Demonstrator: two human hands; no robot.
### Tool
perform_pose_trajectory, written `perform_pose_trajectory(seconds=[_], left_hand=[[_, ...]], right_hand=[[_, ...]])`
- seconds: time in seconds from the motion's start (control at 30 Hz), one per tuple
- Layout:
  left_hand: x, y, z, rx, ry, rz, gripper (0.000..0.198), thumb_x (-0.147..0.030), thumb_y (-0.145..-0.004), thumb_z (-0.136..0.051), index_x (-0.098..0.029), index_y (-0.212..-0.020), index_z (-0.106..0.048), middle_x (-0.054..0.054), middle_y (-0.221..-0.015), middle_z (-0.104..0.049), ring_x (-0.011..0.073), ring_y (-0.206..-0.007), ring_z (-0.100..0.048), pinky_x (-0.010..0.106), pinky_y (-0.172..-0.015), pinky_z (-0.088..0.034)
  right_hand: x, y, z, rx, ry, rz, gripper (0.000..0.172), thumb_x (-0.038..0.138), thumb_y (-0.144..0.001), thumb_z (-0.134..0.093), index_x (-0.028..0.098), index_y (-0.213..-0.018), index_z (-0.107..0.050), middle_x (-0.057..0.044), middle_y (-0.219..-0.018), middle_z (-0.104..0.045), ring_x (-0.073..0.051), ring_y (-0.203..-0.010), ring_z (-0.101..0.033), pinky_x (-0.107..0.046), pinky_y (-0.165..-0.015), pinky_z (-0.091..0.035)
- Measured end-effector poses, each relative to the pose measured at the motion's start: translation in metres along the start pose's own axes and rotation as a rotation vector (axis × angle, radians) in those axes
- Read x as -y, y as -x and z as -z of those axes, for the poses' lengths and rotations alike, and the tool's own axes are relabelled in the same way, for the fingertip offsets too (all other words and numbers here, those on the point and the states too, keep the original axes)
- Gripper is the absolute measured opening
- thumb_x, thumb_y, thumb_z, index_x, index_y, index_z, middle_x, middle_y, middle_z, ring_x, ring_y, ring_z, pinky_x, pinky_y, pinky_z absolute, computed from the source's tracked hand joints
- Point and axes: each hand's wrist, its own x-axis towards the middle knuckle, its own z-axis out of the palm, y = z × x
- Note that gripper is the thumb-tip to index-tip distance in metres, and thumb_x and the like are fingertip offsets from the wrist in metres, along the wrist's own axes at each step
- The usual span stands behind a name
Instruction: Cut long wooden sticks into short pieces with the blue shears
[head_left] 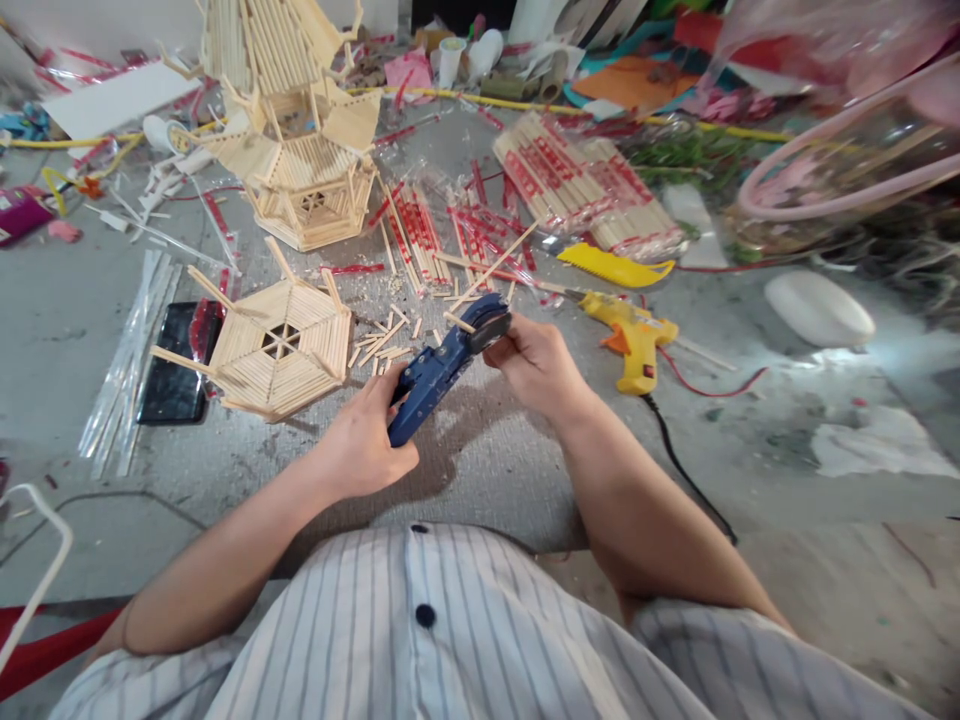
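Observation:
My left hand (pixel 364 435) is wrapped around the handles of a blue hand cutter (pixel 439 375), held slanting over the table. At the cutter's head, my right hand (pixel 536 365) is closed in a pinch on a thin wooden stick (pixel 459 322). The stick's short end shows on the far side of the jaw; the part in my fingers is hidden. Short cut stick pieces (pixel 386 340) lie scattered beyond the cutter. To the left is a hexagonal stick panel (pixel 281 345) with several sticks rising from its edge.
A tiered stick pagoda (pixel 307 190) stands at the back left. Wrapped chopsticks (pixel 555 175) lie behind the cutter. On the right are a yellow glue gun (pixel 634 340) with a black cord, a yellow-handled saw (pixel 615 265) and a white oval object (pixel 820 308). A black phone (pixel 174 370) lies left.

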Motion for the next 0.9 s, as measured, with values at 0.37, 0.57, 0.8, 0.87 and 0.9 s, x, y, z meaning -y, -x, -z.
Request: perform_pose_trajectory(seconds=[0.37,0.57,0.8,0.87,0.9], left_hand=[[0.0005,-0.0013,-0.0004,-0.024,-0.039,0.008,0.072,-0.015,-0.063,-0.052,-0.013,-0.133,-0.033,0.012,-0.123,-0.054,0.0233,-0.110,-0.054,0.035,-0.094,-0.043],[-0.0010,-0.0018,-0.0015,-0.013,-0.054,0.049,0.065,-0.016,-0.064,-0.051,-0.013,-0.129,-0.039,0.010,-0.115,-0.060,0.0229,-0.103,-0.058,0.034,-0.088,-0.046],[0.0006,-0.0020,-0.0023,-0.011,-0.057,0.044,0.066,-0.017,-0.064,-0.052,-0.012,-0.129,-0.039,0.011,-0.114,-0.061,0.0236,-0.102,-0.058,0.035,-0.088,-0.046],[0.0013,-0.0018,-0.0025,-0.007,-0.048,0.041,0.067,-0.018,-0.064,-0.052,-0.011,-0.129,-0.038,0.012,-0.116,-0.059,0.0241,-0.104,-0.057,0.035,-0.089,-0.046],[0.0014,-0.0017,-0.0026,-0.008,-0.049,0.041,0.067,-0.018,-0.064,-0.052,-0.011,-0.129,-0.038,0.012,-0.116,-0.059,0.0241,-0.105,-0.057,0.035,-0.089,-0.045]], right_hand=[[0.0053,-0.0025,0.0027,0.050,0.006,-0.017,0.026,0.033,-0.083,-0.042,0.019,-0.061,-0.042,0.005,-0.050,-0.037,-0.005,-0.045,-0.032,-0.019,-0.043,-0.029],[0.0052,-0.0027,0.0036,0.055,0.033,0.013,0.029,0.035,-0.085,-0.041,0.018,-0.062,-0.048,0.004,-0.048,-0.038,-0.005,-0.043,-0.032,-0.019,-0.042,-0.029],[0.0032,-0.0020,0.0046,0.077,0.020,0.000,0.032,0.039,-0.087,-0.041,0.018,-0.066,-0.052,0.004,-0.050,-0.040,-0.006,-0.044,-0.033,-0.020,-0.043,-0.030],[0.0043,-0.0023,0.0044,0.080,0.011,-0.001,0.032,0.040,-0.087,-0.041,0.018,-0.067,-0.052,0.004,-0.051,-0.040,-0.006,-0.044,-0.033,-0.021,-0.043,-0.030],[0.0050,-0.0025,0.0042,0.081,0.005,0.001,0.032,0.040,-0.087,-0.041,0.018,-0.067,-0.052,0.003,-0.051,-0.040,-0.006,-0.044,-0.033,-0.021,-0.043,-0.030]])
